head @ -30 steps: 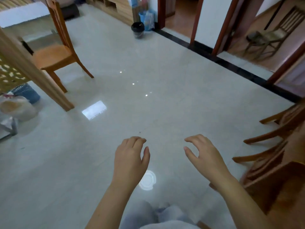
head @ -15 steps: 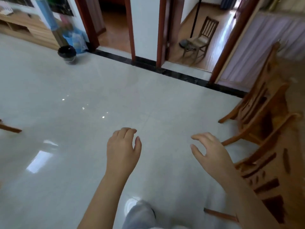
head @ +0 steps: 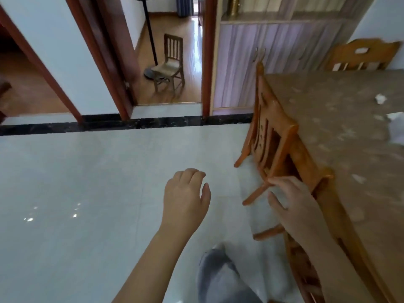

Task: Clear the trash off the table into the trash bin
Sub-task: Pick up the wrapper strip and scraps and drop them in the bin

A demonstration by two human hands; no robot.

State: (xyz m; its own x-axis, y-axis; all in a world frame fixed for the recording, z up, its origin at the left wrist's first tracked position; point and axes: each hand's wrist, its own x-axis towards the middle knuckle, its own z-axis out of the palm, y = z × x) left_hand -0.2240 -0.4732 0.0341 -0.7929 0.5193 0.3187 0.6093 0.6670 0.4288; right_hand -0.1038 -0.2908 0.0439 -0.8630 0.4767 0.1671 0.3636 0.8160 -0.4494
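From the head camera, the person stands on the pale tiled floor (head: 87, 193) beside a wooden table (head: 328, 154) with a mottled brown top. Both hands are held out low in front and apart from each other, and neither holds anything. The left hand (head: 185, 202) hangs over the floor, its fingers loosely curled under. The right hand (head: 293, 206) has its fingers relaxed and spread, in front of the legs of a wooden chair (head: 273, 136) tucked against the table's near side; I cannot tell whether it touches the chair.

The trash lies on the table's far right part. There is a small crumpled paper (head: 380, 99), and nearer, at the picture's right edge, a larger white sheet (head: 395, 130). A grey trouser leg (head: 218, 276) shows below. Through a doorway stands a small chair (head: 170, 64).
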